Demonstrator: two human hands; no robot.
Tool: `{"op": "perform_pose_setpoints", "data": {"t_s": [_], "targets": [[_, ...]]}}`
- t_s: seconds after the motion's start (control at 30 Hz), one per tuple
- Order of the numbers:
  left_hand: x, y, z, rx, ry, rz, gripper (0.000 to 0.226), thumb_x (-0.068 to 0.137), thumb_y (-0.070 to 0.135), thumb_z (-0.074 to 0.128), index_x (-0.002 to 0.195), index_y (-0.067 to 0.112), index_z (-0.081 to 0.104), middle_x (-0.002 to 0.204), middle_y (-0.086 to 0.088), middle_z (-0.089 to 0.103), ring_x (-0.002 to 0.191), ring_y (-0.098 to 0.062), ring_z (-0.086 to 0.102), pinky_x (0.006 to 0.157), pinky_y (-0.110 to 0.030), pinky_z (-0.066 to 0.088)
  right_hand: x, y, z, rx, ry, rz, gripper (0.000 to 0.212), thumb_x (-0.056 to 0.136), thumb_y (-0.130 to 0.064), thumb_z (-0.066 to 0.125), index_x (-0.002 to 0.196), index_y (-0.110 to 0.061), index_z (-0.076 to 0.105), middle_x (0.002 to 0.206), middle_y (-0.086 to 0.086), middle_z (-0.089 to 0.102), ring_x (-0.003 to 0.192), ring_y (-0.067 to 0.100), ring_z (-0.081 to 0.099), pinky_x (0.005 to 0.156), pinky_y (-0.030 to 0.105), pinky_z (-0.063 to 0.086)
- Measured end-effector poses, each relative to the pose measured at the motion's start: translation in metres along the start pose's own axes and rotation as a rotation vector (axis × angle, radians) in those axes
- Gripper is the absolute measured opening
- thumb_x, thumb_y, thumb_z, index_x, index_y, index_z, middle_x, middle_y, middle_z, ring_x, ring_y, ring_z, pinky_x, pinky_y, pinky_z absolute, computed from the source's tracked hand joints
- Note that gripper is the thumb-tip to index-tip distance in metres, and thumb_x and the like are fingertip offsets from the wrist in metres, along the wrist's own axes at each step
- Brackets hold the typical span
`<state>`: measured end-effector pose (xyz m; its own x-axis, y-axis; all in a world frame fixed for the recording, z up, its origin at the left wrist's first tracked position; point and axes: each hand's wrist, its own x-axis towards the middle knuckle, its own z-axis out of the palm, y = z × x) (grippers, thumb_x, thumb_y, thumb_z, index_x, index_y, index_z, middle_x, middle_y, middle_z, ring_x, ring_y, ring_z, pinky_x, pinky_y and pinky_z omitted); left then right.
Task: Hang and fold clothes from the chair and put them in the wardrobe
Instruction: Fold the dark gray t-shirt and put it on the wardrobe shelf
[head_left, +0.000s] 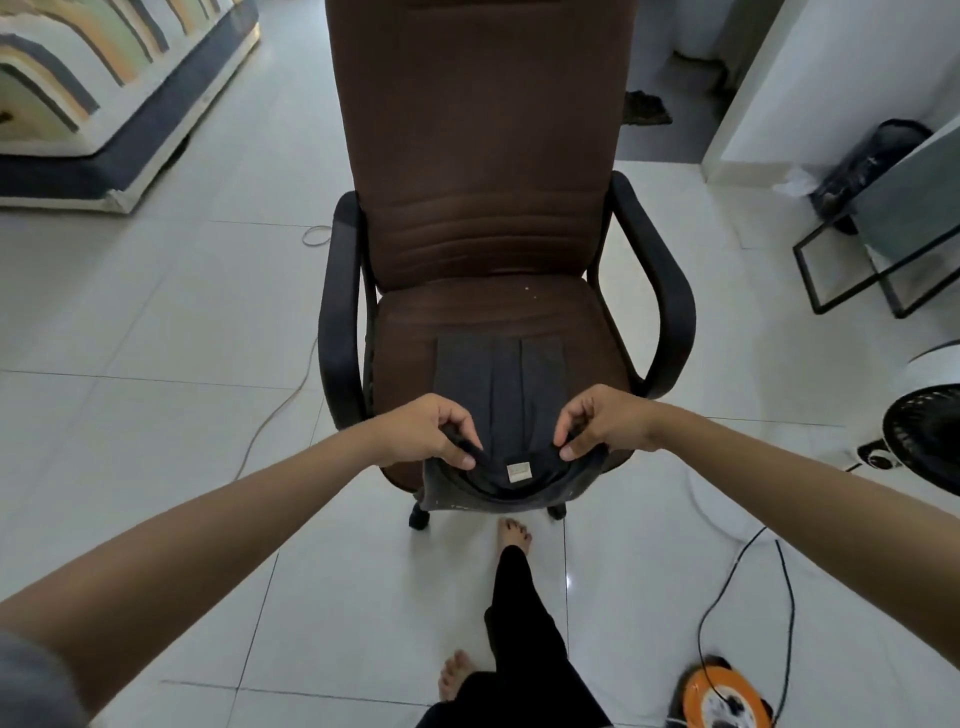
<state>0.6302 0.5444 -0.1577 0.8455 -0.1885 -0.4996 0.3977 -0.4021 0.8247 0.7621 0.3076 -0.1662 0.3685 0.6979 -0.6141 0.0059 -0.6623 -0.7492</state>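
Dark, limp garment (498, 395) on chair (488, 208): left hand (423, 431) and right hand (605, 423) pinch its collar, the likeliest firm hold for soft, light cloth.

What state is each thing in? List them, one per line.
Dark grey folded garment: lying on the seat, collar end lifted.
Left hand: pinching the garment's collar.
Right hand: pinching the collar.
Brown fabric office chair: upright.
Orange cable reel: on the floor, cable plugged in.
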Motion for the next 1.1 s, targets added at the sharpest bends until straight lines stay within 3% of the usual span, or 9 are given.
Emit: {"op": "perform_pose_setpoints", "data": {"t_s": [0.13,0.27,0.4,0.47,0.6,0.77,0.9,0.97,1.1], "targets": [[0.055,-0.005,-0.035,-0.003,0.169,-0.017,0.015,0.07,0.0,0.078,0.08,0.008,0.071,0.085,-0.005,0.069,0.08,-0.013,0.064,0.079,-0.026,0.051,0.041,0.008,-0.034,0.083,0.132,0.052,0.015,0.073,0.0,0.078,0.074,-0.014,0.072,0.071,0.001,0.064,0.071,0.016,0.059,0.064,0.028,0.047],[0.122,-0.016,-0.076,-0.002,0.271,-0.059,0.016,0.071,-0.001,0.078,0.08,0.009,0.07,0.082,0.0,0.067,0.074,-0.005,0.062,0.067,-0.012,0.048,0.1,0.019,-0.075,0.156,0.195,0.108,0.014,0.073,-0.001,0.078,0.073,-0.013,0.072,0.079,0.008,0.067,0.079,0.021,0.063,0.076,0.038,0.053],[0.193,-0.042,-0.116,0.012,0.253,-0.147,0.019,0.069,-0.007,0.076,0.082,0.005,0.069,0.081,-0.002,0.066,0.065,0.002,0.062,0.06,-0.008,0.047,0.165,0.028,-0.117,0.165,0.2,0.148,0.014,0.075,-0.001,0.076,0.074,-0.013,0.071,0.064,-0.004,0.064,0.065,0.012,0.059,0.052,0.021,0.047],[0.226,-0.058,-0.134,0.05,0.233,-0.191,0.024,0.069,-0.008,0.076,0.09,-0.001,0.068,0.082,-0.003,0.065,0.07,-0.004,0.061,0.061,-0.01,0.048,0.199,0.036,-0.136,0.166,0.192,0.169,0.013,0.077,-0.001,0.076,0.077,-0.012,0.07,0.065,-0.004,0.061,0.062,0.009,0.056,0.045,0.015,0.043],[0.285,-0.093,-0.156,0.13,0.229,-0.237,0.025,0.07,-0.005,0.076,0.093,-0.002,0.067,0.084,-0.005,0.063,0.081,-0.018,0.058,0.065,-0.024,0.047,0.264,0.06,-0.16,0.12,0.151,0.193,0.012,0.077,-0.003,0.076,0.081,-0.012,0.069,0.065,-0.001,0.055,0.058,0.007,0.053,0.043,0.017,0.042],[0.329,-0.14,-0.166,0.167,0.307,-0.287,0.025,0.069,0.001,0.079,0.092,0.002,0.069,0.09,-0.007,0.063,0.083,-0.018,0.058,0.073,-0.028,0.047,0.319,0.089,-0.168,0.08,0.139,0.219,0.016,0.076,-0.003,0.077,0.089,-0.007,0.069,0.058,-0.005,0.052,0.041,-0.001,0.05,0.037,0.013,0.038],[0.343,-0.166,-0.164,0.194,0.395,-0.28,0.027,0.067,0.002,0.081,0.09,-0.002,0.068,0.087,-0.008,0.064,0.069,-0.011,0.055,0.064,-0.016,0.043,0.346,0.109,-0.165,0.07,0.149,0.172,0.025,0.07,-0.003,0.081,0.093,-0.002,0.069,0.07,0.006,0.058,0.063,0.013,0.054,0.044,0.014,0.042],[0.347,-0.174,-0.162,0.191,0.432,-0.279,0.026,0.067,0.004,0.081,0.089,-0.001,0.068,0.088,-0.007,0.064,0.072,-0.013,0.056,0.069,-0.021,0.047,0.354,0.117,-0.164,0.036,0.185,0.138,0.03,0.067,-0.003,0.083,0.093,0.0,0.069,0.071,0.004,0.06,0.072,0.015,0.055,0.054,0.011,0.044],[0.347,-0.178,-0.152,0.066,0.56,-0.312,0.028,0.07,0.005,0.08,0.093,0.005,0.064,0.095,-0.009,0.062,0.088,-0.021,0.062,0.084,-0.034,0.052,0.355,0.126,-0.161,-0.023,0.268,0.131,0.036,0.062,-0.009,0.087,0.094,-0.003,0.069,0.072,-0.004,0.059,0.07,0.008,0.055,0.059,0.009,0.042]]}}
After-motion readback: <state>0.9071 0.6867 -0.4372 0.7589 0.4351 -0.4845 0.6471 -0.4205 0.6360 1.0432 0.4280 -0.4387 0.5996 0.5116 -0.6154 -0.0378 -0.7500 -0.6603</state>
